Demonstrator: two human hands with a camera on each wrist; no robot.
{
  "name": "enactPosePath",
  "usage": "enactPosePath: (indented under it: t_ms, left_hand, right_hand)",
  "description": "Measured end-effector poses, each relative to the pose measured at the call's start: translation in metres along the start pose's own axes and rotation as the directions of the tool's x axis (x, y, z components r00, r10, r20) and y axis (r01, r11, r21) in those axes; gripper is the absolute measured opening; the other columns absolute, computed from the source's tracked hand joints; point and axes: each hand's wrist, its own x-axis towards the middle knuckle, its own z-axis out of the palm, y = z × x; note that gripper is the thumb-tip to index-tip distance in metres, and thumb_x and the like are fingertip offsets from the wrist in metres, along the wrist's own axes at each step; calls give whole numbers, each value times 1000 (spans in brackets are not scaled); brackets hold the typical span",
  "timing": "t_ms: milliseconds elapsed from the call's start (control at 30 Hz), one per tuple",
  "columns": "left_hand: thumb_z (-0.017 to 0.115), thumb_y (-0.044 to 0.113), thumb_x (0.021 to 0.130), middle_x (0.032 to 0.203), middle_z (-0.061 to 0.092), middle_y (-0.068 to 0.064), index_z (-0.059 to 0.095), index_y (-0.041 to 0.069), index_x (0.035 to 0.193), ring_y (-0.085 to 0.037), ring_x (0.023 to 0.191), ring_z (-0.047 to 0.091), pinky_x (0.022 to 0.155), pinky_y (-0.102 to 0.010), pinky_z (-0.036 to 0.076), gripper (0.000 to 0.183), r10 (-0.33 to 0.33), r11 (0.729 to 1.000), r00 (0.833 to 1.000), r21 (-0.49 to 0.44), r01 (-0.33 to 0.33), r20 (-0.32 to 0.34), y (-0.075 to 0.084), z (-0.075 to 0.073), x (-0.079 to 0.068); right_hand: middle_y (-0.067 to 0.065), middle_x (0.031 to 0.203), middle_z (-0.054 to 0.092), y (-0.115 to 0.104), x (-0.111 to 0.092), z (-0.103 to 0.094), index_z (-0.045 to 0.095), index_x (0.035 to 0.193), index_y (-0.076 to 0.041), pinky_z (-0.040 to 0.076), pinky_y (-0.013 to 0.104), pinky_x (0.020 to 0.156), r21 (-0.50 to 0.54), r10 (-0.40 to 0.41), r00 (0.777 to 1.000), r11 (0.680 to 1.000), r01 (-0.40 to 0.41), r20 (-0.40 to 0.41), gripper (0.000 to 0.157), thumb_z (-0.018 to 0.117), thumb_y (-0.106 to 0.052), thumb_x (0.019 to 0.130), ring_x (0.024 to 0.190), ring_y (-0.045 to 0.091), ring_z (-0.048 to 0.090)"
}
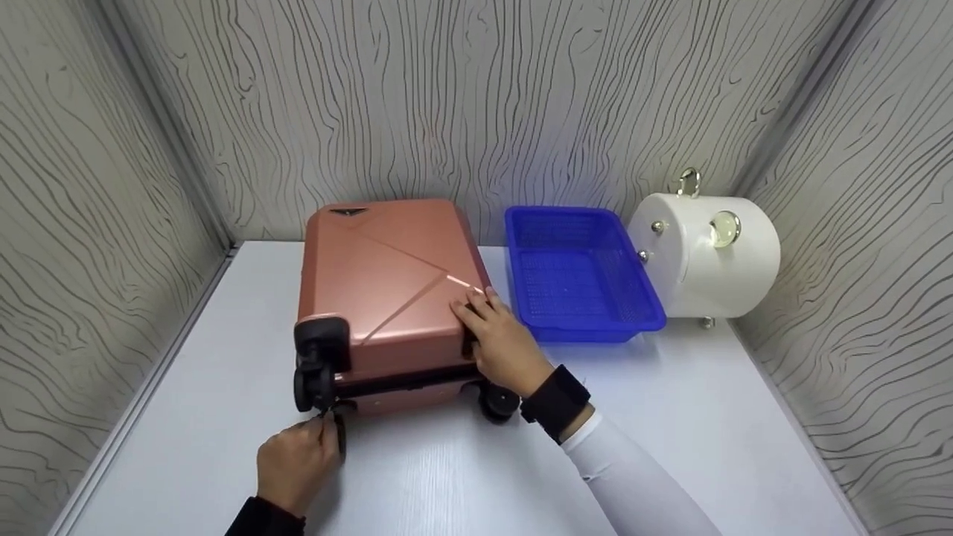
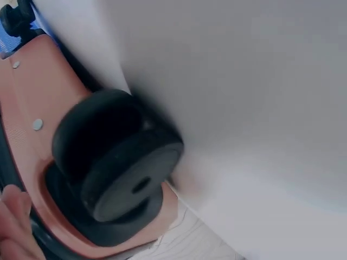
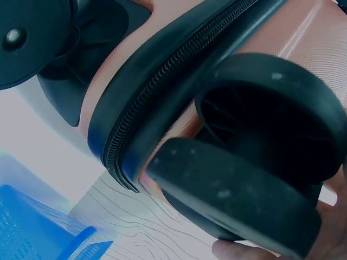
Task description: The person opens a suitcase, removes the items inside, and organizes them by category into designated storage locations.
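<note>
A rose-pink hard-shell suitcase (image 1: 394,260) lies flat on the white table, its black wheels facing the near side. By the near left corner my left hand (image 1: 296,458) has its fingers curled beside a black double wheel (image 2: 135,168). The fingertips (image 2: 17,203) meet the black zip band and seem to pinch the zipper pull, which the fingers mostly hide. My right hand (image 1: 506,346) rests on the near right corner, fingers extended over the top shell. In the right wrist view the black zipper (image 3: 146,97) runs between two wheel sets, and part of that hand shows behind a wheel (image 3: 238,195).
Right of the suitcase stands a blue plastic basket (image 1: 588,331). Beyond it is a white drum-shaped object (image 1: 730,275) with silvery knobs and a metal loop on top. Wood-grain patterned panels (image 1: 461,97) enclose the table (image 1: 417,484) at the back and both sides.
</note>
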Motion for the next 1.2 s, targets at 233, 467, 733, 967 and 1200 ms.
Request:
enactPosePath:
  t_ms: [233, 467, 733, 967, 1200]
  left_hand:
    - [71, 3, 80, 43, 46, -4, 51, 12, 52, -19, 35, 38, 34, -42, 31, 36, -5, 1000, 1000, 2, 5, -18, -23, -3, 5]
    - [73, 2, 89, 46, 49, 0, 53, 13, 49, -11, 45, 38, 44, -33, 32, 46, -148, 987, 985, -54, 154, 93, -60, -5, 31]
    - [70, 14, 101, 59, 65, -7, 71, 5, 64, -20, 55, 53, 55, -36, 41, 37, -322, 923, 868, -79, 377, 377, -93, 3, 76]
    - [64, 21, 108, 65, 66, -5, 78, 2, 77, -18, 59, 51, 58, -33, 39, 38, -376, 874, 771, -81, 480, 514, -97, 15, 82]
    - [67, 23, 107, 74, 76, -12, 82, -1, 86, -19, 64, 61, 61, -35, 47, 35, -373, 868, 771, -99, 486, 516, -95, 10, 78]
  right_hand:
    - [26, 162, 52, 2, 0, -1, 58, 156, -6, 42, 68, 120, -12, -27, 999, 1000, 27, -31, 72, 65, 12, 86, 151, 58, 43]
    - [27, 157, 57, 2, 2, -1, 60, 152, -4, 43, 65, 121, -45, -73, 994, 997, 69, -82, 67, 64, 11, 87, 147, 59, 49]
    - [27, 158, 56, -2, 3, 3, 60, 153, -6, 43, 68, 119, -32, -62, 995, 998, 59, -83, 69, 63, 11, 87, 147, 59, 48]
    - [26, 159, 56, -2, 2, 6, 59, 155, -7, 44, 69, 118, -55, -32, 996, 998, 28, -84, 70, 63, 11, 87, 147, 58, 49]
    - [28, 163, 51, 2, -10, 11, 56, 157, -6, 40, 65, 123, -10, 34, 992, 999, -35, -125, 63, 74, -15, 97, 151, 55, 46]
